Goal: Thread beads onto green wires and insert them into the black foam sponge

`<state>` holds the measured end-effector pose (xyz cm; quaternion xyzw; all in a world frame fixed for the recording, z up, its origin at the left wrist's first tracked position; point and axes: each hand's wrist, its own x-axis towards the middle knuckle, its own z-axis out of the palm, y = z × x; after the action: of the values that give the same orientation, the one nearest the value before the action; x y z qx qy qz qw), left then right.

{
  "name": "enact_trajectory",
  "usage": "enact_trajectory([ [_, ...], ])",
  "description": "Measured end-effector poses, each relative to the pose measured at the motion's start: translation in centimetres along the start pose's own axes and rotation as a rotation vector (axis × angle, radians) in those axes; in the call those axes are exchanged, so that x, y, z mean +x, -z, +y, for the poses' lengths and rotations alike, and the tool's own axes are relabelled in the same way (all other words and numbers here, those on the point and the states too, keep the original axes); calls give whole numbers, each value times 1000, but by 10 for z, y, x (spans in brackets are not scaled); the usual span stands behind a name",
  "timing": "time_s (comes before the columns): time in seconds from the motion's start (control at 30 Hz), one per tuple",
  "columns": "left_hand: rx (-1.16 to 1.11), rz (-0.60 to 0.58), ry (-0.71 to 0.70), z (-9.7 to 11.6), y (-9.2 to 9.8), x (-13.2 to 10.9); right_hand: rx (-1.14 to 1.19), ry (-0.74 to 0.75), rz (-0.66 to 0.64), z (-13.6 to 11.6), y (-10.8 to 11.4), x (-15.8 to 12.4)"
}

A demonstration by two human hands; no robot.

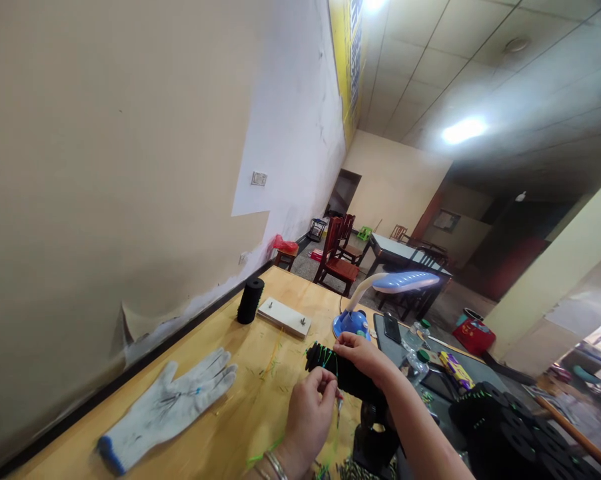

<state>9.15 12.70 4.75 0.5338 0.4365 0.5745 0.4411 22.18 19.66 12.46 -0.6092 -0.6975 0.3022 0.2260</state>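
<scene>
A black ribbed cylinder [354, 381], perhaps foam, lies on its side at the table's near edge, held up by a black stand [375, 437]. Bright green thread [325, 356] crosses its left end in zigzag loops. My left hand [314, 407], with bangles at the wrist, is closed in a pinch on the thread just below that end. Over the top of the cylinder, my right hand [363, 353] also pinches the thread, its palm side hidden. The thread between my fingertips is too fine to follow fully.
A white glove [170, 407] lies left, with several fine wires or needles on it. Farther back stand another black cylinder [250, 301], a white board [284, 316] with two bolts and a blue lamp [350, 325]. Several black cylinders [510, 427] are piled right.
</scene>
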Motion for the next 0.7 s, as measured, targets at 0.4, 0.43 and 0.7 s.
enact_trajectory([
  [0.4, 163, 73, -75, 3, 2, -4, -170, 77, 116, 2, -8, 1],
  [0.43, 211, 74, -100, 3, 2, -5, -191, 81, 137, 1, -9, 0],
  [0.7, 445, 17, -248, 12, 21, -29, -323, 132, 385, -9, -22, -34],
])
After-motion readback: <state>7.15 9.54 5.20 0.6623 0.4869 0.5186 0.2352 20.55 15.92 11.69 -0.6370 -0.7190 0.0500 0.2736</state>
